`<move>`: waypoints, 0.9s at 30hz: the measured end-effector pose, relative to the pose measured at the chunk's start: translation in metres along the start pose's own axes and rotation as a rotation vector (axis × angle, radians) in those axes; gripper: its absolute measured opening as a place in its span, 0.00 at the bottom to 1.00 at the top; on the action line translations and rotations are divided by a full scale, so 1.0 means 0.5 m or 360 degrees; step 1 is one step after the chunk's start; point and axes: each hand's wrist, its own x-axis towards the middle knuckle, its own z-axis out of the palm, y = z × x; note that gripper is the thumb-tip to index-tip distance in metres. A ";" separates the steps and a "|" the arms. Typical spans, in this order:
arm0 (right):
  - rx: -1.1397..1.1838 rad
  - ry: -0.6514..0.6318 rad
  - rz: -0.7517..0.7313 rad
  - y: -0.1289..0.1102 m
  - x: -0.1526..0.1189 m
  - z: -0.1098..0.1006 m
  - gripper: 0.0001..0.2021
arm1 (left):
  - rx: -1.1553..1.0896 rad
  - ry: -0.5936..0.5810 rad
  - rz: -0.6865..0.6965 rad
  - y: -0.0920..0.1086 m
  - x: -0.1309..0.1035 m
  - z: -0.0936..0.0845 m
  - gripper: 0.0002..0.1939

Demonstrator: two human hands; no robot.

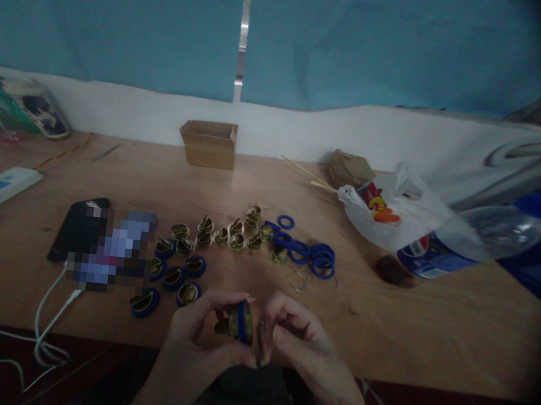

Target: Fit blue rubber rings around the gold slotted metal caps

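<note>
- I am seeing my left hand (199, 333) pinching a brass fitting with a blue ring (240, 321) around it, thumb below and fingers curling over the top, right at the near table edge.
- My right hand (295, 337) is meeting it from the other side, fingertips closing on the fitting's right face (what sits under those fingertips is too dim to make out).
- Both forearms are running off the bottom of the frame.
- Just beyond on the wooden table (432, 322), ringed fittings (173, 277) are lying left, bare brass fittings (228, 233) farther back, loose blue rings (311, 255) to their right.
- A phone (78, 229) is lying left, partly blurred out.
- A cardboard box (209, 143) is sitting by the wall; a plastic bottle (479, 240) is lying far right, its end fading into dark.
</note>
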 end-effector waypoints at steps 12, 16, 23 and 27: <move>-0.0447 -0.0053 0.0132 -0.031 0.002 0.007 0.12 | 0.0251 -0.0055 0.0105 0.007 -0.006 -0.004 0.29; -0.0697 0.0005 0.0036 -0.047 -0.004 0.020 0.10 | 0.0193 -0.0059 0.0198 0.011 -0.003 -0.003 0.30; -0.0962 -0.0011 -0.0085 -0.066 -0.004 0.030 0.09 | 0.0191 -0.0026 0.0152 0.008 -0.012 -0.002 0.33; -0.1166 -0.0057 -0.0093 -0.083 0.000 0.030 0.09 | 0.0171 -0.0106 0.0208 0.016 -0.008 -0.008 0.34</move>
